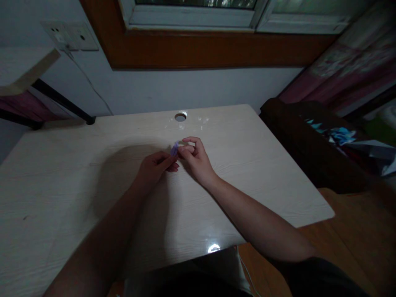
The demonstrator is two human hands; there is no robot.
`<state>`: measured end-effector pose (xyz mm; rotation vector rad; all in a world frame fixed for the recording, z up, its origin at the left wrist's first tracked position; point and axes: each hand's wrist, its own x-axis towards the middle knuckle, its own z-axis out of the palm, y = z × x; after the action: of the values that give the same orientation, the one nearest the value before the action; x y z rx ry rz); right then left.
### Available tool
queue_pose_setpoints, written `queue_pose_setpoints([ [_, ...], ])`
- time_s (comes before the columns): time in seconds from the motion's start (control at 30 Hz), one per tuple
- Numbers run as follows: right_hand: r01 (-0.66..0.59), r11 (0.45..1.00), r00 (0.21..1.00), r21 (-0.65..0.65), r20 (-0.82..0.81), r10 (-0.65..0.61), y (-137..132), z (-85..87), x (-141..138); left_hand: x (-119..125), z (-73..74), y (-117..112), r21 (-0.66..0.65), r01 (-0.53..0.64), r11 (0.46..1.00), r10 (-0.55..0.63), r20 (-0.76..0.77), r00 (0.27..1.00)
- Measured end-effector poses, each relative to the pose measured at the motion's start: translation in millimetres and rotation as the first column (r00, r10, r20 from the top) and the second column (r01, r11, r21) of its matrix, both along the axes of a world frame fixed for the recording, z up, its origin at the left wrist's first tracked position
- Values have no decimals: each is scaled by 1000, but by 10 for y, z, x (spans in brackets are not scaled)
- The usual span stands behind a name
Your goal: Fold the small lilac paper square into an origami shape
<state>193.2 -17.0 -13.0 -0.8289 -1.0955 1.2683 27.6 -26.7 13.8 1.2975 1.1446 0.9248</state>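
A small purple folded piece, perhaps paper, is held up between my two hands over the middle of the desk. My left hand pinches its lower end between thumb and fingers. At its right side, the thumb and index finger of my right hand close on the edge, with the other fingers curled. Its exact kind is too small and dim to make out, and my fingertips hide part of it.
The pale wood-grain desk has a round cable hole near its back edge. A raised shelf on black legs stands at the left. Beyond the right edge is a dark brown piece of furniture with blue crumpled items.
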Motion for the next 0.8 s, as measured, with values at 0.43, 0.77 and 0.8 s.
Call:
queue_pose_setpoints([
  [0.43,10,1000,1000,-28,-6,-10,-27,56,-7,-17,-71,14,-9,27,1000,-27,-25,999],
  [0.77,-4,1000,1000,-27,-7,4,-5,21,3,-18,-55,16,-6,27,1000,-27,-11,1000],
  [0.8,-8,1000,1000,-30,-8,8,-4,24,-2,-21,-62,19,-1,27,1000,-27,-15,1000],
])
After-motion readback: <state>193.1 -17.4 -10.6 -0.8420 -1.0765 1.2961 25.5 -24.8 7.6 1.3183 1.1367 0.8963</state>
